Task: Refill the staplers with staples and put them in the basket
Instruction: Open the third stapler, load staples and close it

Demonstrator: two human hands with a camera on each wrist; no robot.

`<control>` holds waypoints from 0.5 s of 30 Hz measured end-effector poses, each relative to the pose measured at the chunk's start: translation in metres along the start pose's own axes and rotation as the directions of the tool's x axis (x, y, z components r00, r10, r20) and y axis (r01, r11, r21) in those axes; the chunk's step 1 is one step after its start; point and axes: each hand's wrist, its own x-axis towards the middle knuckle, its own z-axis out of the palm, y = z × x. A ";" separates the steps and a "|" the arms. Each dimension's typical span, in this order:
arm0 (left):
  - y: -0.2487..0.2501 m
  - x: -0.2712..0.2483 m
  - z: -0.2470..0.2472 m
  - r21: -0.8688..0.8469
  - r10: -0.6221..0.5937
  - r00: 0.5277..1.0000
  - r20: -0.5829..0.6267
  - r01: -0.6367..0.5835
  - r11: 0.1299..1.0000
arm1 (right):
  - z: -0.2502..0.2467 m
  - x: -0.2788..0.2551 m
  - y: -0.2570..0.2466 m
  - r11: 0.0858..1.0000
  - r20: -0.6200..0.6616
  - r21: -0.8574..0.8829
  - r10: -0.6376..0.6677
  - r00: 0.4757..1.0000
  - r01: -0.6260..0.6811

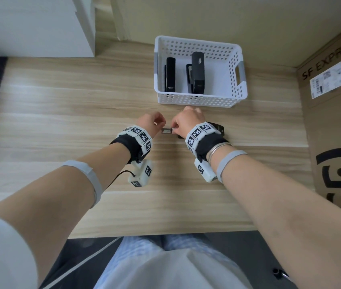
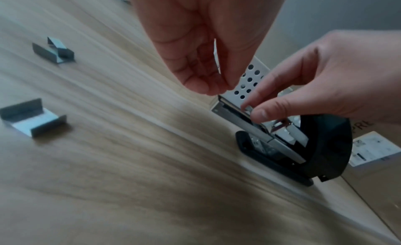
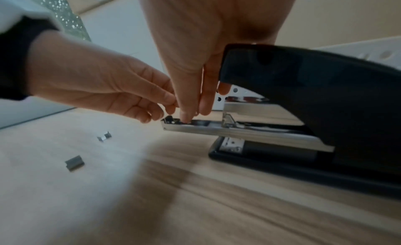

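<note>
Underneath everything lies a pale wood-grain desk (image 1: 61,105), set against a beige wall, with a white cabinet (image 1: 36,26) at the far left corner. A large cardboard box (image 1: 336,126) printed "SF EXPRESS", bearing a white shipping label, stands along the desk's right side. At the far edge sits a white perforated basket (image 1: 198,100), and two black staplers lie side by side inside it: a slim stapler (image 1: 170,75) on the left and a bulkier stapler (image 1: 198,74) on the right. Just in front of the basket, a third black stapler, the open stapler (image 3: 303,98), stands on the desk with its top raised and its shiny metal staple channel (image 3: 238,131) exposed; in the head view the right wrist covers most of it. Two short strips of staples (image 2: 34,120) lie loose on the desk to the left of the hands, well apart from the stapler.

Both forearms reach forward, the hands meeting over the front end of the channel. The left hand (image 1: 151,122) has its fingers curled, tips pinched together right at the channel's tip; what it pinches is too small to tell. The right hand (image 1: 187,120) points downward, thumb and forefinger pressed into the channel, pinching something small and metallic there.
</note>
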 end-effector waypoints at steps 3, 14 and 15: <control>-0.001 -0.002 0.000 0.101 0.018 0.999 0.042 -0.022 0.995 | 0.003 -0.001 0.001 0.999 0.009 -0.039 -0.016 1.000 0.016; 0.001 -0.004 -0.002 0.196 0.003 0.994 0.112 -0.025 0.980 | 0.005 0.010 -0.001 0.995 0.061 -0.101 0.006 0.998 0.000; 0.001 -0.004 -0.004 0.200 0.002 0.993 0.117 -0.025 0.980 | 0.004 0.012 -0.001 0.996 0.077 -0.094 0.015 0.997 -0.008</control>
